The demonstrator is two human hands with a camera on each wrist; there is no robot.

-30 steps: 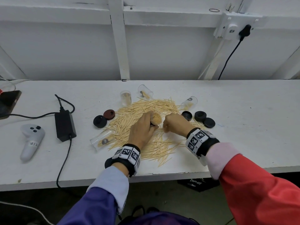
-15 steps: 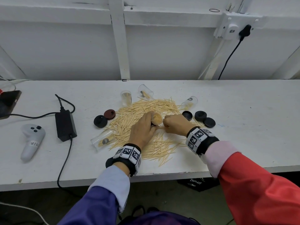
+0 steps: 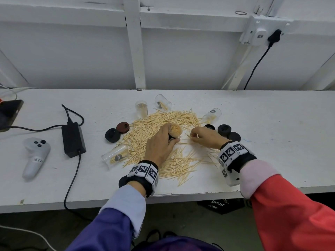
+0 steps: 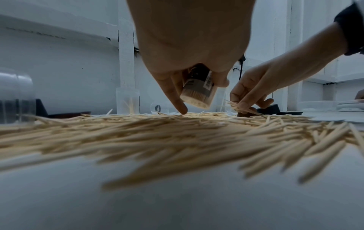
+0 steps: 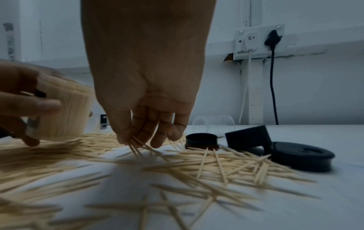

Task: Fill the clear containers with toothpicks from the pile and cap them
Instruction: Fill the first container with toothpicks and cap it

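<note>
Left hand [image 3: 159, 142] curled round a clear container [image 3: 174, 130] packed full of toothpicks, held tilted just above the toothpick pile [image 3: 143, 136], open mouth turned toward the right hand; one finger [image 4: 177, 99] stretched down to touch the pile. Right hand [image 3: 204, 137] close beside it, fingertips [image 5: 126, 137] pinching a small bunch of toothpicks [image 5: 138, 147] low over the white tabletop [image 3: 272, 142].

Pile spread across the table centre. Upright container [image 3: 141, 109] with a few picks at the far edge of the pile; three more lying on their sides: one behind the pile [image 3: 163, 104], one far right [image 3: 213, 115], one near left [image 3: 116, 156]. Three black caps [image 3: 224, 130] grouped right of the pile; one black cap [image 3: 112, 135] and one dark red cap [image 3: 122, 127] on the left.

Power adapter [image 3: 73, 139] and white controller [image 3: 35, 156] further left.
</note>
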